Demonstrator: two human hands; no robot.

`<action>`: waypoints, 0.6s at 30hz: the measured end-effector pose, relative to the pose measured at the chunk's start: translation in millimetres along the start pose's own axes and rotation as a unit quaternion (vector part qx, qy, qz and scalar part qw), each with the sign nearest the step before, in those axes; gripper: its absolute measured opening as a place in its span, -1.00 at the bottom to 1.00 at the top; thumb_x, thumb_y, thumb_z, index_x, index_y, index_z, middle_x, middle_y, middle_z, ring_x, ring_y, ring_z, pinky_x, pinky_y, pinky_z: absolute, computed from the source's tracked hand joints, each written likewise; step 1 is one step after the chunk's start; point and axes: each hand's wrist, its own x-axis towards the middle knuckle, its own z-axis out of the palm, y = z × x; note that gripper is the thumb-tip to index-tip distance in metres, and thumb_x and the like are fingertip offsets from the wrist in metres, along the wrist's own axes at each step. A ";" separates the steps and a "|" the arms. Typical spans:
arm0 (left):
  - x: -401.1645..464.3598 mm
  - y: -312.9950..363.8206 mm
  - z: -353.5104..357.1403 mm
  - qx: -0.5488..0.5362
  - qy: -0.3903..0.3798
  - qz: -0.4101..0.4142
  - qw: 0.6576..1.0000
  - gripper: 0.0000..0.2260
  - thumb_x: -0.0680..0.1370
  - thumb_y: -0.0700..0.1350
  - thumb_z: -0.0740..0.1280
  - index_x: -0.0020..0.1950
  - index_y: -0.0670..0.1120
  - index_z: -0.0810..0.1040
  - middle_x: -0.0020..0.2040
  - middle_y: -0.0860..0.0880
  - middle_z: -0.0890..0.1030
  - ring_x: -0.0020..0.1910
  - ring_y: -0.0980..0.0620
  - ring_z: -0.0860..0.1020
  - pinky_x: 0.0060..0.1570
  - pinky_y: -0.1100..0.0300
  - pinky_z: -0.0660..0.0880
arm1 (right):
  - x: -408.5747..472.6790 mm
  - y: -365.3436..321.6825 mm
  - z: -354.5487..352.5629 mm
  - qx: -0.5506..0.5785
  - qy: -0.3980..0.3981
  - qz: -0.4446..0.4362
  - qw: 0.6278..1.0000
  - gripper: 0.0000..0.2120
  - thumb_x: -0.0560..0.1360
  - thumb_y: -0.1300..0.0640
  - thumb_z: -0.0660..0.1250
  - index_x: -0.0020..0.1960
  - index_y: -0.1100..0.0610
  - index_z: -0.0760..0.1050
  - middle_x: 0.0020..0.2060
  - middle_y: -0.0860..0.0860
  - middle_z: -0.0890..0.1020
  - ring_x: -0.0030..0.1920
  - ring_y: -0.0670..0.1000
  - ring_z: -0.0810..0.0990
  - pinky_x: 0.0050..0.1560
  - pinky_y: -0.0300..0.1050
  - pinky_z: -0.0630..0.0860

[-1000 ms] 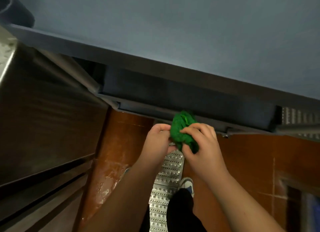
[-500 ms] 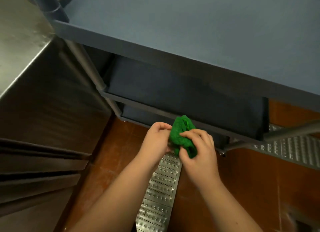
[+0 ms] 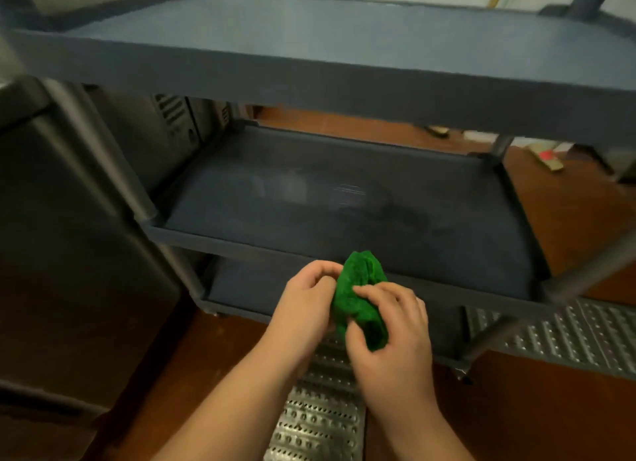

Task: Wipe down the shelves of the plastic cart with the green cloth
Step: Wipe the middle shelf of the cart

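Note:
A bunched green cloth (image 3: 358,295) sits between both hands, in front of the cart's middle shelf. My left hand (image 3: 306,305) grips its left side with curled fingers. My right hand (image 3: 389,333) holds the right side, fingers curled over the top. The dark blue-grey plastic cart has a top shelf (image 3: 344,44), a middle shelf (image 3: 344,199) with pale smudges on its surface, and a bottom shelf (image 3: 247,285) mostly hidden behind my hands.
A dark metal cabinet (image 3: 69,236) stands close on the left of the cart. Perforated metal floor grating (image 3: 320,419) runs under my arms and another strip (image 3: 568,336) to the right, set in a brown floor. Small items lie on the floor behind (image 3: 547,159).
The view has tilted up, so the middle shelf's surface and the whole top shelf now show. Both hands keep hold of the green cloth and work it between them.

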 end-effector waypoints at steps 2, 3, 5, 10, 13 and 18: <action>15.4 -25.4 -1.3 0.013 -0.018 0.034 0.999 -0.75 0.50 -0.28 0.17 -0.09 -0.08 0.63 -0.18 -0.17 0.63 -0.21 -0.07 0.54 -0.18 0.00 0.47 | -9.0 25.3 21.4 0.008 0.031 -0.013 0.999 -0.61 0.33 0.14 0.37 0.15 -0.08 0.57 0.09 -0.16 0.49 0.19 -0.08 0.43 0.24 -0.35 0.31; 20.7 -35.8 -1.4 0.017 -0.027 0.049 0.998 -0.75 0.50 -0.28 0.17 -0.10 -0.07 0.63 -0.16 -0.16 0.64 -0.19 -0.05 0.55 -0.16 -0.01 0.48 | -14.3 36.1 30.2 0.012 0.045 -0.020 0.999 -0.62 0.34 0.11 0.35 0.16 -0.09 0.56 0.10 -0.16 0.48 0.20 -0.08 0.42 0.24 -0.34 0.31; 30.7 -54.1 -0.9 0.013 -0.044 0.074 0.996 -0.73 0.50 -0.28 0.16 -0.12 -0.05 0.64 -0.16 -0.15 0.65 -0.17 -0.04 0.56 -0.13 -0.01 0.48 | -22.1 54.9 43.5 0.020 0.067 -0.038 0.997 -0.61 0.35 0.05 0.31 0.17 -0.10 0.54 0.11 -0.16 0.47 0.21 -0.08 0.42 0.26 -0.37 0.28; 49.1 -82.7 8.7 -0.054 -0.106 0.122 0.985 -0.69 0.55 -0.30 0.16 -0.11 -0.07 0.68 -0.12 -0.13 0.68 -0.13 0.00 0.61 -0.13 0.06 0.50 | -23.4 92.3 51.4 0.029 0.134 -0.084 0.987 -0.61 0.34 0.15 0.39 0.16 0.00 0.58 0.11 -0.12 0.51 0.18 -0.03 0.49 0.26 -0.31 0.33; 57.5 -93.2 18.8 -0.118 -0.131 0.103 0.979 -0.75 0.60 -0.28 0.13 -0.03 -0.19 0.62 -0.12 -0.18 0.67 -0.18 -0.02 0.64 -0.25 0.15 0.55 | -17.6 104.6 44.0 0.047 0.174 -0.073 0.981 -0.62 0.32 0.20 0.43 0.12 0.01 0.60 0.08 -0.12 0.53 0.16 -0.02 0.54 0.23 -0.23 0.40; 78.8 -109.4 13.7 -0.126 -0.069 0.013 0.989 -0.91 0.61 -0.19 0.25 0.02 -0.16 0.53 -0.08 -0.17 0.65 -0.11 -0.08 0.64 -0.26 0.06 0.57 | -10.2 107.2 38.2 0.060 0.207 -0.055 0.975 -0.66 0.35 0.20 0.42 0.11 -0.01 0.58 0.06 -0.10 0.55 0.15 -0.18 0.53 0.18 -0.42 0.34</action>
